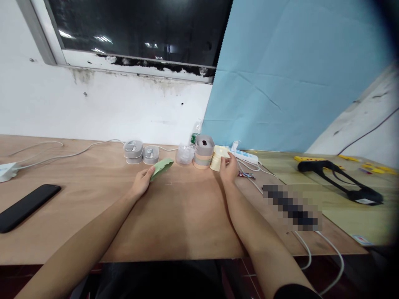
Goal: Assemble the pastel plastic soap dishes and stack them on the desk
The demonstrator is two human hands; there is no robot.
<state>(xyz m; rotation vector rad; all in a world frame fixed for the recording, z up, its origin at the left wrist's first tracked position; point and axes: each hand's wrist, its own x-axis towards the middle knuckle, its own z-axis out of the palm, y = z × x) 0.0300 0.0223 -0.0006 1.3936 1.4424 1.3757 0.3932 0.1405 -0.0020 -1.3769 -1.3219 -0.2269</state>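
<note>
My left hand [143, 182] grips a pale green piece [162, 168] by its near end, to the right of the grey containers [134, 152]. My right hand [229, 168] has its fingers at the cream stack [215, 163] (I cannot tell whether they close on it), just right of the grey-and-peach stack [204, 151]. A black phone [29, 207] lies at near left.

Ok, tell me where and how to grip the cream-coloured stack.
Likely by the upper right edge of the cream-coloured stack, coming from the right, where the right hand is: the taller grey-topped stack crowds its left. Its ridged side looks layered, so a rim pinch may lift only one layer.
</note>
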